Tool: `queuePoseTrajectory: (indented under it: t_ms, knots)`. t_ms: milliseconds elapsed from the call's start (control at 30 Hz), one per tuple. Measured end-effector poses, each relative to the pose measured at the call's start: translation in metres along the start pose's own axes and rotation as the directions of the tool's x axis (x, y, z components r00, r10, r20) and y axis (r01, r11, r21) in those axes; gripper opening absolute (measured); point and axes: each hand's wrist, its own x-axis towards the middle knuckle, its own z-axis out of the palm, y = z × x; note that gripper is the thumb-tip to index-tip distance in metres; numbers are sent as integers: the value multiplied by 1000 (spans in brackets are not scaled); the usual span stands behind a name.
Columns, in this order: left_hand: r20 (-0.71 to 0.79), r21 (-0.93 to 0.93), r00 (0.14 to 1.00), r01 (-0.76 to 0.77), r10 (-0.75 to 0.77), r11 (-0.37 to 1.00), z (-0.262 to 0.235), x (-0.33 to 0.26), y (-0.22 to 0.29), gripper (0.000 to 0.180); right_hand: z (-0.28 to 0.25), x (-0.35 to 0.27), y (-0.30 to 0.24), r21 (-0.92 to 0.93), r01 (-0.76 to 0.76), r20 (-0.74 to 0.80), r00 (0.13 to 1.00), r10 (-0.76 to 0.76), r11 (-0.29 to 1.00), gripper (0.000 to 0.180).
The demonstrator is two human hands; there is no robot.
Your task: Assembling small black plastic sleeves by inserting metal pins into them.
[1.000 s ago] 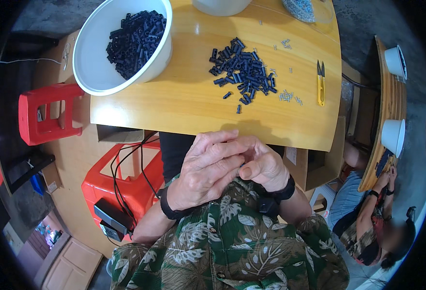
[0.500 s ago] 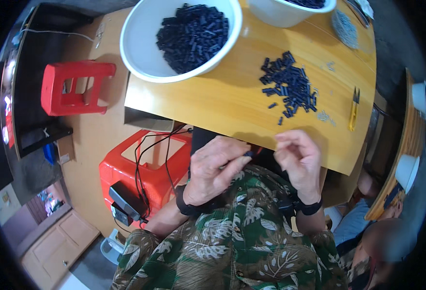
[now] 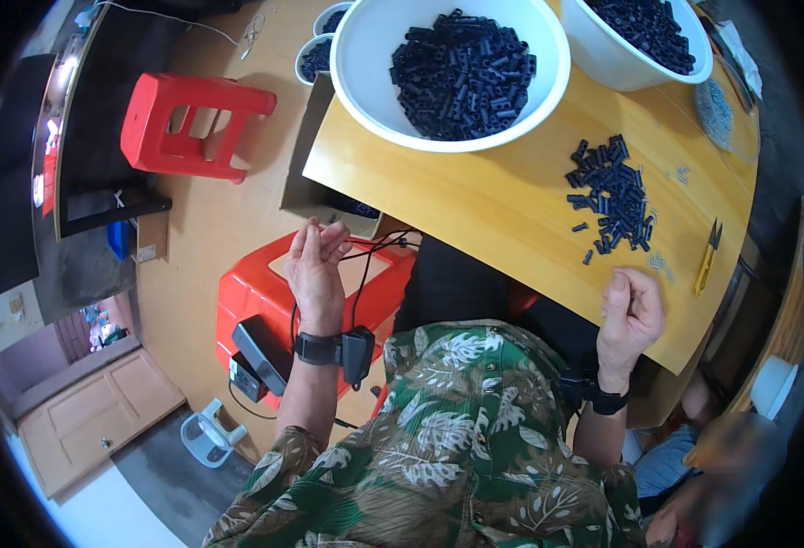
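My left hand (image 3: 317, 279) is raised beside the open cardboard box (image 3: 299, 169) at the table's left edge. Its fingers are stretched out, palm up, and I see nothing in them. Dark pieces (image 3: 354, 206) lie inside that box, partly hidden by the table. My right hand (image 3: 631, 315) is at the table's front edge, thumb and fingers curled together; whatever they hold, if anything, is too small to make out. Just beyond it lies a loose pile of small dark-blue plastic tubular pieces (image 3: 614, 196). Tiny pale pins (image 3: 659, 265) are scattered beside the pile.
Two white basins, one large (image 3: 354, 87) and another (image 3: 593, 59) at the right, hold more dark pieces. Yellow-handled snips (image 3: 706, 265) lie at the table's right. A red stool (image 3: 237, 301) with black cables and adapters stands at my left. Another person (image 3: 726, 457) sits at lower right.
My left hand has moved left from my lap to the box, and the dark piece it held is no longer visible. My right hand has curled closer together. The whole view has shifted.
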Motion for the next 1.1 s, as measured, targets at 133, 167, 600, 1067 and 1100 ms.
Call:
queuePoseTrajectory:
  t_ms: [133,167,600,1067,1100]
  knots:
    - [51,70,993,-109,105,992,14,-10,-3,31,-1,-2,5,27,-5,-57,998,6,1000,6]
    - [96,107,982,-170,160,980,21,-18,0,30,-1,-2,5,6,-2,-75,997,3,1000,6]
    - [805,202,396,-883,443,423,169,-84,-2,15,8,1,-5,36,28,-68,997,-25,999,5]
    - [849,246,333,-936,410,251,210,-75,-19,15,9,7,-11,27,94,-42,995,-93,995,3]
    - [850,245,332,-936,408,252,210,-74,-18,15,9,7,-12,27,93,-44,995,-92,995,3]
